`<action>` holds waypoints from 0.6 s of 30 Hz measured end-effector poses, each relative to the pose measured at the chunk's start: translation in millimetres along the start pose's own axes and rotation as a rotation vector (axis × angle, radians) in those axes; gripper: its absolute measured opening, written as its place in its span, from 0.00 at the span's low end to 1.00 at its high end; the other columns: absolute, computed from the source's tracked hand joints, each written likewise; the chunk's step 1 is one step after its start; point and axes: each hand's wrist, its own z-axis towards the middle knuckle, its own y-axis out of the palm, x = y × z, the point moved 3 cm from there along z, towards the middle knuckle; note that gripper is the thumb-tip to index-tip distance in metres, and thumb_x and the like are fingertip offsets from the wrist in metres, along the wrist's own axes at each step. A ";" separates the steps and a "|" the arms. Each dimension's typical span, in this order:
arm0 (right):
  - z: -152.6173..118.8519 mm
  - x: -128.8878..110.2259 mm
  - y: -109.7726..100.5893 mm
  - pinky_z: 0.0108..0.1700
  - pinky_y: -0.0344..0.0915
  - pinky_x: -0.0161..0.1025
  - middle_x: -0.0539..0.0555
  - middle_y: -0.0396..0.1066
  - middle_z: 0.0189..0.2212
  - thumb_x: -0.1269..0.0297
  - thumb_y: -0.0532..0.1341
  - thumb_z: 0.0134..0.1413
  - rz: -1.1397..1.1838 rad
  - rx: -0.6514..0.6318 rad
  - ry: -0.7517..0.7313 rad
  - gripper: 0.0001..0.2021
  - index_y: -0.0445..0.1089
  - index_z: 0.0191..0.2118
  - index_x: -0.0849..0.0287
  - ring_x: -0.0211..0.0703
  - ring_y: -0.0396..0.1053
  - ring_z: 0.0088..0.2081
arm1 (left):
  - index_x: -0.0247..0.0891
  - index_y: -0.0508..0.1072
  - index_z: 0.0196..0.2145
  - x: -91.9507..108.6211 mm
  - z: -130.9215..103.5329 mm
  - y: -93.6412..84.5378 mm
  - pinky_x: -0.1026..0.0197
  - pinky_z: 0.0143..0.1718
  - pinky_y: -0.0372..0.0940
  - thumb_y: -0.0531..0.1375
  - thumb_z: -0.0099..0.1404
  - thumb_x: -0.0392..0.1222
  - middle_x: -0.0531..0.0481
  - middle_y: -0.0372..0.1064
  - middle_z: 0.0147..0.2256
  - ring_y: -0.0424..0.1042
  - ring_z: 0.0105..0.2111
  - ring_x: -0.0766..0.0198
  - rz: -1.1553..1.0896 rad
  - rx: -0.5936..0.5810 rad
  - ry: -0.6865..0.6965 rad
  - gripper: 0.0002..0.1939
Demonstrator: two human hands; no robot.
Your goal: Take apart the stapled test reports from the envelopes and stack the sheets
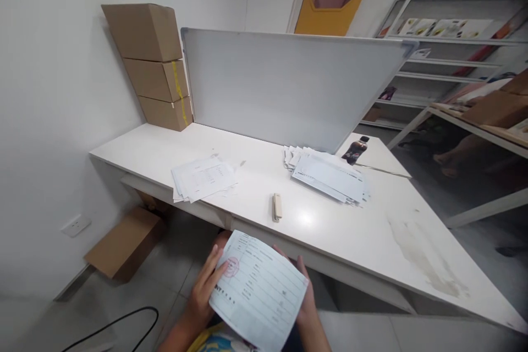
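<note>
Gripped from both sides by left hand and right hand, before the white table across the frame, printed paper at lower centre seems in a handling step, next move calling for even support, with a small stapler higher up.

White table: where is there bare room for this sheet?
The sheet could fit on bare tabletop behind the stapler, between the left papers and right papers; or right of the stapler, between the right papers and brown stain. Crowded: back-right, where right papers, bottle and whiteboard sit close.
</note>
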 end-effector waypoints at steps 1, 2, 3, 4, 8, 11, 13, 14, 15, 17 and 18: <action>-6.2 -1.3 -0.4 0.55 0.59 0.55 0.61 0.71 0.50 0.40 0.60 0.48 0.021 -0.017 0.016 0.34 0.67 0.55 0.58 0.58 0.68 0.52 | 0.42 0.60 0.61 -1.9 1.0 -3.2 0.48 0.57 0.61 0.46 0.71 0.43 0.42 0.55 0.62 0.54 0.62 0.50 0.030 -0.004 -0.016 0.22; -12.5 -2.3 -0.3 0.56 0.59 0.55 0.60 0.71 0.51 0.38 0.59 0.47 0.036 -0.029 0.017 0.34 0.67 0.55 0.56 0.58 0.67 0.53 | 0.41 0.59 0.61 -3.8 1.1 -5.4 0.49 0.57 0.61 0.45 0.71 0.43 0.42 0.54 0.62 0.53 0.62 0.51 0.059 -0.019 -0.026 0.22; -18.9 -3.1 0.3 0.55 0.59 0.56 0.60 0.70 0.52 0.36 0.58 0.47 0.042 -0.029 0.004 0.34 0.67 0.55 0.54 0.58 0.67 0.53 | 0.41 0.59 0.62 -5.7 0.3 -6.5 0.50 0.57 0.62 0.45 0.72 0.44 0.42 0.54 0.63 0.54 0.62 0.51 0.085 -0.037 -0.022 0.23; -25.1 -3.3 1.1 0.55 0.60 0.56 0.59 0.70 0.52 0.34 0.57 0.46 0.037 -0.017 -0.022 0.35 0.67 0.55 0.52 0.59 0.66 0.54 | 0.41 0.59 0.62 -7.6 -1.4 -6.5 0.52 0.57 0.62 0.44 0.72 0.44 0.42 0.53 0.63 0.54 0.62 0.52 0.112 -0.055 -0.011 0.23; -46.0 6.9 5.2 0.53 0.63 0.58 0.59 0.72 0.49 0.30 0.53 0.45 -0.120 0.044 -0.048 0.37 0.71 0.52 0.54 0.61 0.66 0.54 | 0.42 0.56 0.63 -12.7 -12.1 0.1 0.57 0.57 0.62 0.45 0.72 0.39 0.44 0.54 0.63 0.56 0.61 0.55 0.188 -0.088 0.053 0.23; -55.5 15.5 -1.0 0.53 0.65 0.54 0.56 0.73 0.49 0.39 0.60 0.47 -0.251 0.129 -0.053 0.29 0.71 0.51 0.52 0.58 0.68 0.53 | 0.39 0.56 0.63 -10.8 -16.2 6.1 0.55 0.57 0.62 0.43 0.72 0.39 0.42 0.54 0.62 0.55 0.61 0.54 0.197 -0.065 0.077 0.23; -59.3 13.7 -9.2 0.53 0.66 0.52 0.56 0.73 0.49 0.44 0.63 0.48 -0.309 0.199 -0.097 0.27 0.70 0.52 0.52 0.57 0.69 0.52 | 0.38 0.55 0.63 -7.5 -14.7 9.1 0.53 0.56 0.63 0.44 0.71 0.37 0.41 0.55 0.62 0.55 0.61 0.53 0.212 -0.062 0.098 0.23; -60.7 10.2 -13.1 0.53 0.66 0.52 0.57 0.73 0.49 0.42 0.62 0.48 -0.337 0.227 -0.121 0.28 0.70 0.52 0.53 0.57 0.69 0.52 | 0.38 0.55 0.63 -6.3 -13.1 10.3 0.52 0.56 0.63 0.45 0.71 0.36 0.40 0.56 0.61 0.55 0.61 0.53 0.223 -0.068 0.112 0.23; -61.7 5.2 -16.2 0.52 0.66 0.52 0.58 0.73 0.48 0.40 0.61 0.47 -0.378 0.242 -0.142 0.30 0.70 0.52 0.54 0.57 0.69 0.51 | 0.37 0.55 0.63 -5.9 -11.2 11.3 0.52 0.56 0.64 0.45 0.71 0.35 0.39 0.57 0.61 0.56 0.61 0.52 0.236 -0.077 0.126 0.24; -62.8 -7.7 -17.9 0.53 0.65 0.53 0.60 0.73 0.48 0.38 0.62 0.45 -0.525 0.208 -0.177 0.32 0.71 0.51 0.55 0.59 0.70 0.50 | 0.35 0.55 0.63 -8.4 -7.7 12.7 0.51 0.55 0.64 0.46 0.70 0.33 0.36 0.59 0.59 0.56 0.61 0.51 0.259 -0.092 0.156 0.24; -62.9 -14.6 -16.2 0.54 0.64 0.53 0.60 0.73 0.48 0.40 0.64 0.44 -0.630 0.159 -0.190 0.32 0.71 0.51 0.56 0.59 0.70 0.50 | 0.34 0.55 0.63 -11.5 -6.3 13.4 0.51 0.54 0.65 0.46 0.70 0.32 0.35 0.60 0.59 0.55 0.61 0.51 0.269 -0.101 0.175 0.24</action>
